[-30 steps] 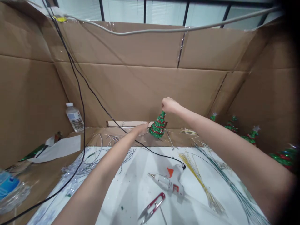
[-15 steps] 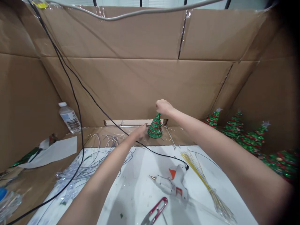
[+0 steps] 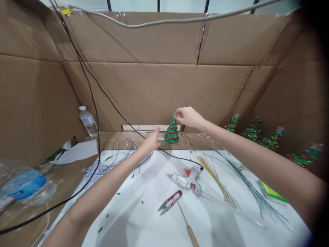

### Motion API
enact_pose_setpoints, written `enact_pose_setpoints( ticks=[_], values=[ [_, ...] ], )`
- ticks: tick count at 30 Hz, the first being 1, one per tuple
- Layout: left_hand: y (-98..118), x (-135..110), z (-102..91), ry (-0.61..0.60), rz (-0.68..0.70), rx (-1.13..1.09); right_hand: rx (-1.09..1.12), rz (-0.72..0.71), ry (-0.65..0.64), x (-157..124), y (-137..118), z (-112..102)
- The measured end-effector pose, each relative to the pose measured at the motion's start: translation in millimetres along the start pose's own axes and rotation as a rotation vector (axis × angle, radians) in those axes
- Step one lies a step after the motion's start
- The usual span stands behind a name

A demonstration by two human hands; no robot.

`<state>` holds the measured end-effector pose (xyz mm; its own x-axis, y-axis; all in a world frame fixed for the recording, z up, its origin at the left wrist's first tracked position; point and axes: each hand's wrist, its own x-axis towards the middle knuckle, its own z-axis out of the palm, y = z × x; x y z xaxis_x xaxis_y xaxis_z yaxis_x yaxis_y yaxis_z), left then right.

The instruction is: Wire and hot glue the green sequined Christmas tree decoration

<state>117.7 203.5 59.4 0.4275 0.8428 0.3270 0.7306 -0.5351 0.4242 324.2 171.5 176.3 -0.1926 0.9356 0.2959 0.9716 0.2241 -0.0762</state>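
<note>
A miniature Christmas tree (image 3: 171, 133) of green tinsel with red bands stands upright near the back cardboard wall. My right hand (image 3: 189, 116) is at its tip, thumb and fingers pinched on a small silvery star (image 3: 175, 117). Left of the tree, low down, is my left hand (image 3: 152, 140), with fingers stretched out and a narrow gap between it and the tinsel. Its far fingers are partly hidden. On the white board in front lie a glue gun (image 3: 186, 180), red-handled thread snips (image 3: 170, 202) and a wooden-handled awl (image 3: 190, 233).
More tinsel trees (image 3: 252, 130) stand along the right. Gold wires (image 3: 214, 180) and green wires (image 3: 252, 188) lie on the right. Loose white wires (image 3: 128, 145), a water bottle (image 3: 88, 121) and a larger plastic bottle (image 3: 24, 185) are on the left. A black cord (image 3: 95, 113) hangs across.
My right hand has shifted slightly, and a silvery star now shows at its fingertips on the tree top. The left hand stays beside the tree. The camera view has moved.
</note>
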Motion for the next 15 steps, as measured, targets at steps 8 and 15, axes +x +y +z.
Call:
enact_pose_setpoints(
  ticks=[8, 15],
  values=[
    [65.0, -189.1, -69.1, 0.053, 0.141, -0.211, 0.282, -0.319, 0.05, -197.5, -51.7, -0.6],
    [53.8, -401.1, -112.2, -0.305, -0.174, -0.365, 0.514, -0.25, -0.128, -371.3, -58.9, 75.1]
  ],
)
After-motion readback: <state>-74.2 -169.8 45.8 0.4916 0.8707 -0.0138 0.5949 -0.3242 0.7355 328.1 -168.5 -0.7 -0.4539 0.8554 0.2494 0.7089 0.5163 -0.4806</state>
